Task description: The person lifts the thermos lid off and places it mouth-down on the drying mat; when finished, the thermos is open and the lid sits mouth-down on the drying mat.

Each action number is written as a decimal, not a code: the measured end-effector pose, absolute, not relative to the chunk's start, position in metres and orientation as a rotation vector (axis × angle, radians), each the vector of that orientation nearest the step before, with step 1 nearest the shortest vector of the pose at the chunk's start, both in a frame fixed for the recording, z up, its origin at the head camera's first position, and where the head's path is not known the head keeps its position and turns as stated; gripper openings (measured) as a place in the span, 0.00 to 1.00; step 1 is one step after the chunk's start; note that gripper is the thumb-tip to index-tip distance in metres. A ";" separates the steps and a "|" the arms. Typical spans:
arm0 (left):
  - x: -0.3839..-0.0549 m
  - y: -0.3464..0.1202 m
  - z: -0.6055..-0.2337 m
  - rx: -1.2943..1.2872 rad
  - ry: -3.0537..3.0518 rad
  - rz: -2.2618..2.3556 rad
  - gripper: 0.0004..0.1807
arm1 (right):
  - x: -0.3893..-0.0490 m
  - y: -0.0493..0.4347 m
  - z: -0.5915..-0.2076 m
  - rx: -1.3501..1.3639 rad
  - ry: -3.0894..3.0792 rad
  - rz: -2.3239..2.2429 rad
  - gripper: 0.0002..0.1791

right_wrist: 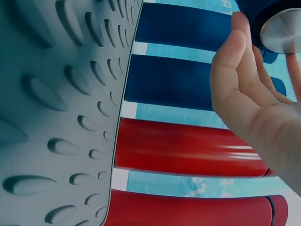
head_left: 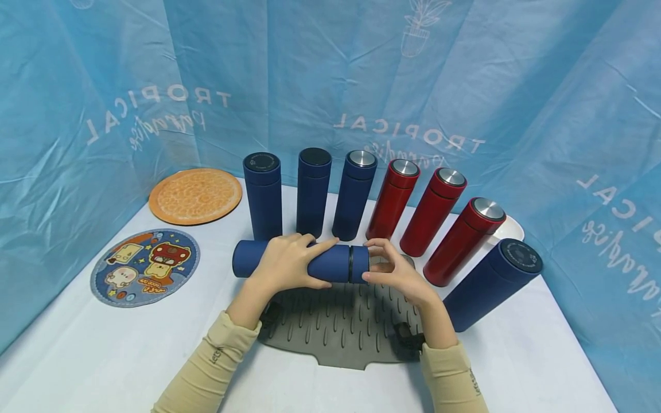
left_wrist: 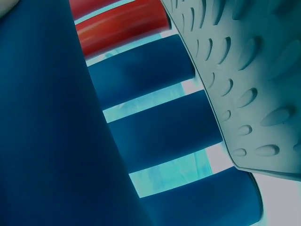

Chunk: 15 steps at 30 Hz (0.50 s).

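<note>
A dark blue thermos flask lies level in the air over the grey mat, its lid pointing right. My left hand grips the flask round its body, thumb on the near side. At the other end, my right hand holds the lid between thumb and fingers. A dark seam separates the lid from the body. In the right wrist view the lid's end shows a round silver disc, with the right hand curled beside it. The flask's body fills the left side of the left wrist view.
Behind the mat stand several upright flasks, blue and red, with another blue flask at the right. A white dish shows partly behind them. On the left lie an orange round mat and a cartoon mat.
</note>
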State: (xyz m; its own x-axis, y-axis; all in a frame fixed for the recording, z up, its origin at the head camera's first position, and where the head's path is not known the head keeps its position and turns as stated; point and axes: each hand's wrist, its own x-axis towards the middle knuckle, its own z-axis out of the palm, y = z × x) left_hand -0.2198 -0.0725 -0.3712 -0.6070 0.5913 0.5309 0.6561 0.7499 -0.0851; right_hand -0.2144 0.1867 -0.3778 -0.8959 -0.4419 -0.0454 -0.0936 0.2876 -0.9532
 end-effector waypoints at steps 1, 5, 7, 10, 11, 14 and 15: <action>-0.220 -0.073 -0.371 -0.939 -2.407 -0.160 0.46 | -0.214 0.187 -0.378 -0.506 2.257 -1.646 0.34; -0.220 -0.073 -0.371 -0.941 -2.402 -0.157 0.46 | -0.214 0.187 -0.377 -0.521 2.248 -1.641 0.37; -0.220 -0.072 -0.371 -0.940 -2.399 -0.159 0.45 | -0.214 0.187 -0.376 -0.496 2.233 -1.632 0.37; -0.220 -0.072 -0.371 -0.939 -2.393 -0.167 0.46 | -0.215 0.185 -0.375 -0.414 2.232 -1.609 0.33; -0.220 -0.072 -0.371 -0.938 -2.391 -0.165 0.46 | -0.215 0.184 -0.375 -0.381 2.246 -1.596 0.32; -0.220 -0.072 -0.371 -0.937 -2.389 -0.164 0.46 | -0.215 0.182 -0.374 -0.299 2.304 -1.554 0.32; -0.220 -0.072 -0.372 -0.937 -2.389 -0.164 0.46 | -0.215 0.181 -0.374 -0.284 2.318 -1.543 0.33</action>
State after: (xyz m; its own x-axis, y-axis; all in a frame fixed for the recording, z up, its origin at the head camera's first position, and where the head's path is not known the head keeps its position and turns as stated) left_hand -0.2200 -0.0715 -0.3716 -0.5970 0.5893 0.5444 0.6583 0.7477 -0.0875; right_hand -0.2152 0.1814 -0.3742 -0.9220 -0.3480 -0.1694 0.0221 0.3897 -0.9207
